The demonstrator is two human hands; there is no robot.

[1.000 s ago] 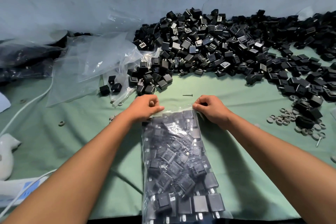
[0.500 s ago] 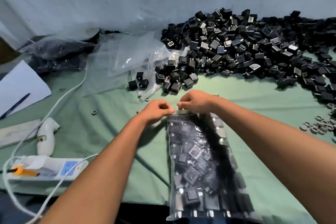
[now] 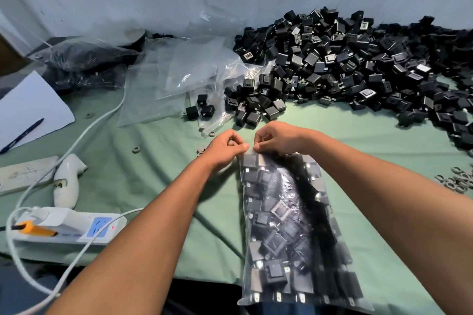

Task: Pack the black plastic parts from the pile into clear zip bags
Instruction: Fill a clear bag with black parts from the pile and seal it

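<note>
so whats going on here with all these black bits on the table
A person is bagging black plastic parts. Both hands, the left hand and the right hand, pinch the top edge of a full clear zip bag lying on the green cloth, close together near its left corner, apparently at the zip strip. A big pile of loose parts sits behind, with empty bags to its left.

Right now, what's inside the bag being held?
The clear zip bag, pinched at its top by left hand and right hand, is packed with black plastic parts; deeper layers are hidden.
</note>
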